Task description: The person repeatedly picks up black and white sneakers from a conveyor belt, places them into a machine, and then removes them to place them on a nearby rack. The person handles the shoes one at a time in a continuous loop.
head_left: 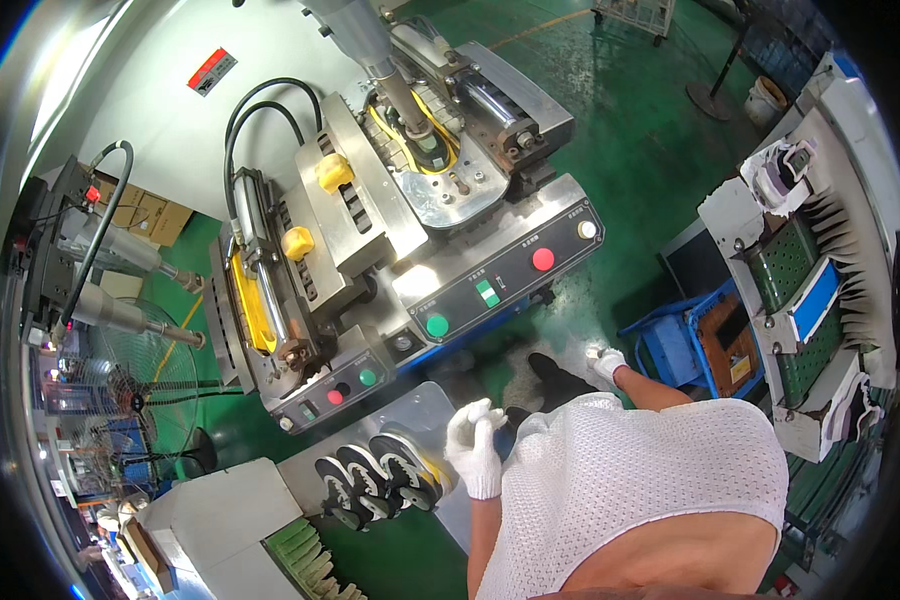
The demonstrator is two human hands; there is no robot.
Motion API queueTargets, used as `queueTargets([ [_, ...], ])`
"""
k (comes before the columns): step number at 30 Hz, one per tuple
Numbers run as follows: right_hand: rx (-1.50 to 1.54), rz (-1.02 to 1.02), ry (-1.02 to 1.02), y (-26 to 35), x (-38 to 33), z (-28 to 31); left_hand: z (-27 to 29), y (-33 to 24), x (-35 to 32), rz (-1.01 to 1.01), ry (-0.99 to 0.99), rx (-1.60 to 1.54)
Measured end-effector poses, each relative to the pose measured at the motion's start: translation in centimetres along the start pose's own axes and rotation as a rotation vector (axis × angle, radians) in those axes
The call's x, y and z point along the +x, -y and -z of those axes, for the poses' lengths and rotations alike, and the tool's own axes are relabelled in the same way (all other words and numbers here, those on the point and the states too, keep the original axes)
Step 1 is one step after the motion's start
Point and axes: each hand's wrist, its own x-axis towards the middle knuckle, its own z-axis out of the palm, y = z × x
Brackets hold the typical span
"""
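Observation:
My left hand (474,450), in a white knit glove, is raised beside my body with its fingers partly bent and apart. I see nothing in it. Just to its left, several black, grey and white sneakers (402,468) stand in a row by a grey metal plate (425,408). My right hand (606,366), also gloved in white, is held out ahead of my body, its fingers loosely parted and nothing visible in them. In front of me stands a two-station shoe press (450,270). Under the ram of its right station sits a dark shoe (430,150) within a yellow-edged mould.
Red and green buttons line the press's front panel (510,270). Its left station holds a yellow pad (255,305). A blue stool (675,340) and a green conveyor (785,265) carrying shoe parts are on the right. A large fan (130,370) stands at the left.

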Motion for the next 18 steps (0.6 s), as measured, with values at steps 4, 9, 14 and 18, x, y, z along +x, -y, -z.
queueTargets([
  [4, 0.054, -0.041, -0.001, 0.3, -0.4, -0.2, 0.3, -0.1, 0.1, 0.023, 0.002, -0.003],
  [9, 0.06, -0.057, 0.085, 1.1, -1.3, 0.6, 0.2, -0.4, 0.2, 0.023, 0.025, -0.008],
  [14, -0.082, -0.134, 0.011, -1.3, 0.3, -1.4, -1.1, -1.2, 0.3, 0.038, 0.039, 0.046],
  [18, 0.03, -0.134, 0.119, 3.6, -3.0, 3.7, -1.0, -1.4, -0.2, 0.006, 0.054, 0.139],
])
